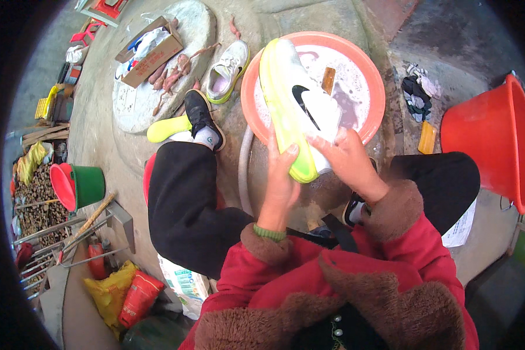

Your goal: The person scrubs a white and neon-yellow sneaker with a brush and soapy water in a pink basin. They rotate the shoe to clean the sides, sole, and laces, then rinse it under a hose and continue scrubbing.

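A white Nike sneaker with a neon yellow-green sole lies tilted on its side between my two hands, its sole turned to the left. My left hand grips the sole edge at the near end, thumb on top. On the other side, my right hand holds the white upper. Beneath the shoe stands a salmon-pink plastic basin of sudsy, greyish water. A brown wooden piece, perhaps a brush handle, sticks out from behind the shoe. The shoe hides part of the basin's left side.
The matching sneaker stands left of the basin, near a yellow-green insole. A cardboard box and sweet potatoes rest on a round stone slab. A grey hose runs nearby. Right: wet cloths, yellow soap bar, red bucket.
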The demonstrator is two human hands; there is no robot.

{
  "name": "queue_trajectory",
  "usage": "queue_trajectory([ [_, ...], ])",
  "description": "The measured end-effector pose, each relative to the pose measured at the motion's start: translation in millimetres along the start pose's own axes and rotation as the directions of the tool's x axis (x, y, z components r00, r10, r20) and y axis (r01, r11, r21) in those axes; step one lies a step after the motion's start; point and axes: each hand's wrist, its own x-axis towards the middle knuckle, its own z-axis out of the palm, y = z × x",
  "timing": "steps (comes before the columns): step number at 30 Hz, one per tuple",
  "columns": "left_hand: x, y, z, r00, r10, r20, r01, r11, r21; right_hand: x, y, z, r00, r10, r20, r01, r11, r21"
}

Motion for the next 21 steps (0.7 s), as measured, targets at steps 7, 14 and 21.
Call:
queue_trajectory([
  [7,1,-6,-2,0.991,0.05,0.125,-0.101,0.889,0.446,13,-32,-23,0.91,0.312,0.274,-0.386,0.391,0.835],
  [14,3,-11,-20,0.997,-0.06,-0.054,0.058,0.998,-0.029,5,-18,-30,0.899,0.314,0.306,-0.397,0.879,0.265],
  [21,6,-2,-31,0.994,-0.102,0.026,0.104,0.986,-0.133,-5,-23,-23,0.994,0.024,0.104,-0.028,0.999,0.032],
])
